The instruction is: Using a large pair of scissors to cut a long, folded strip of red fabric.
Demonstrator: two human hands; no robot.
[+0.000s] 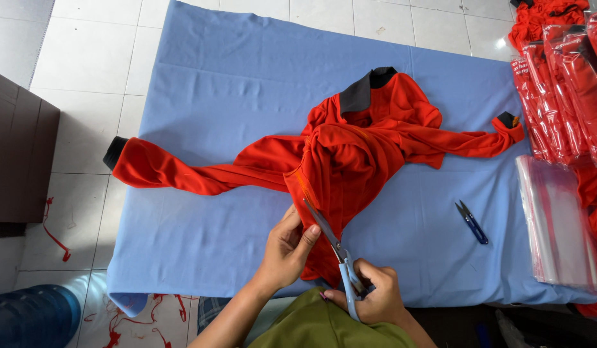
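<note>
White floor tiles surround a blue cloth [214, 96] spread flat, and on it lies the red long-sleeved shirt [356, 154], bunched at the middle with both sleeves stretched out. Your left hand [287, 250] pinches the shirt's near edge, fingers [308, 235] closed on the fabric. Your right hand [369, 298] grips blue-handled scissors [340, 258], blades slightly parted along the seam. Trimming looks underway, not finished. Small thread snips [472, 222] lie nearby, bagged red shirts [562, 84] to your right.
</note>
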